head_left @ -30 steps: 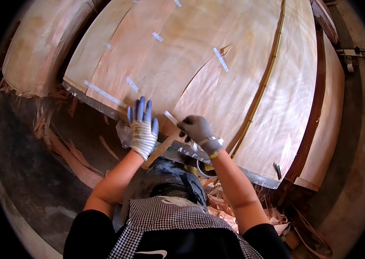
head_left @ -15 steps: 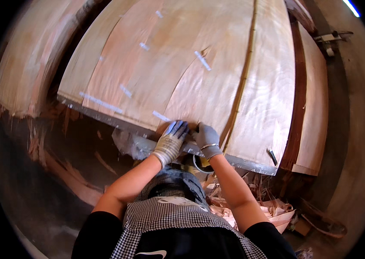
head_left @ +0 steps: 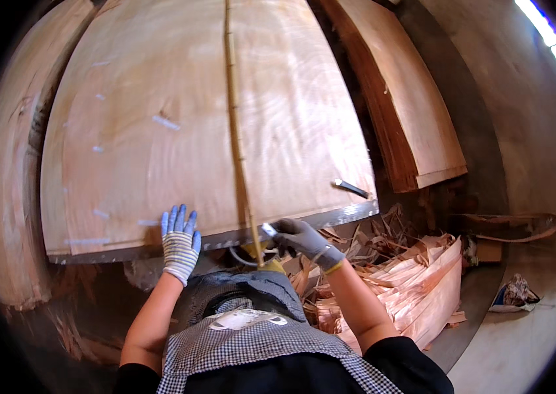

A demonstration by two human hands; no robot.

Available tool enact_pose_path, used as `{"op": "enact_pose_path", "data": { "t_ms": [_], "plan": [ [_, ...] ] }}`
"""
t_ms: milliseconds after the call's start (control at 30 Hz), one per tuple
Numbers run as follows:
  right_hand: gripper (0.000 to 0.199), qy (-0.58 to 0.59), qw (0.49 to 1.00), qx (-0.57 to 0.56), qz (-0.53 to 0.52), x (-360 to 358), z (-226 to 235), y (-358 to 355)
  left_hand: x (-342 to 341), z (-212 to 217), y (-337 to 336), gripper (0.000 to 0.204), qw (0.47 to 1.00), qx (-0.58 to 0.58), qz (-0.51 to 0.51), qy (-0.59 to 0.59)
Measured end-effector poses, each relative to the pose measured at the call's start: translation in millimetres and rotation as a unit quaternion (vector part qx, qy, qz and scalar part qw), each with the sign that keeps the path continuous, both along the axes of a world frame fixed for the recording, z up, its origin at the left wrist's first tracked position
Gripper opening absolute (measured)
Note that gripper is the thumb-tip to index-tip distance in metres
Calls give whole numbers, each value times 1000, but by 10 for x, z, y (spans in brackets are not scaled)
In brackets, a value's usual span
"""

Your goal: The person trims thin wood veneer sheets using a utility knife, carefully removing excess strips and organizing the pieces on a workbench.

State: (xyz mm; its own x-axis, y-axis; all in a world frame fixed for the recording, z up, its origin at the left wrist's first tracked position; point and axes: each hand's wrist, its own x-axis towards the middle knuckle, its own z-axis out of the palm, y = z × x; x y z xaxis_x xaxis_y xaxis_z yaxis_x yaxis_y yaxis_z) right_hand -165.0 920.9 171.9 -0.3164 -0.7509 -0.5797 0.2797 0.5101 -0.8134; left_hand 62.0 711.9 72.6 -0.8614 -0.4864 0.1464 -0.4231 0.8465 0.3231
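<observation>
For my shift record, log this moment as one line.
Left hand: open, at near edge of wood sheet | Right hand: pinching white strip | Stick: along sheet | Dark tool: on sheet, right

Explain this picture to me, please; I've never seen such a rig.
There is no machine: a person works by hand, seen from a wide fisheye camera worn on the head and looking down, so straight edges bend. The left hand, in a striped glove with blue fingers, is spread over the near edge of a large wooden sheet. The grey-gloved right hand holds a small white piece. On the sheet are pale strips, a long thin stick and a black tool.
</observation>
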Motion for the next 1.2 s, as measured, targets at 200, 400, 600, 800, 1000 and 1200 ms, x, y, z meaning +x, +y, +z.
{"op": "enact_pose_path", "data": {
  "t_ms": [200, 400, 600, 800, 1000, 1200],
  "plan": [
    [22, 93, 961, 97, -241, -1840, -90, 1332, -1638, 342, 544, 51, 997, 26, -71, 25],
    [24, 104, 986, 81, -104, -2850, -449, 459, -3219, 43, 818, 50, 997, -2, -69, 36],
    [28, 214, 970, 94, -74, -3320, -1147, -159, -4237, -118, 894, 50, 993, -48, -97, 38],
    [26, 477, 877, 51, 27, -3622, -1126, 82, -4377, -287, 930, 40, 971, -143, -168, -91],
    [23, 110, 966, -24, -234, -3730, -449, 1081, -4224, 227, 1911, 37, 950, -36, -305, -64],
    [11, 74, 948, 61, -304, -3167, -670, 2379, -4065, 29, 2206, 16, 938, -63, -327, -98]
  ]
}}
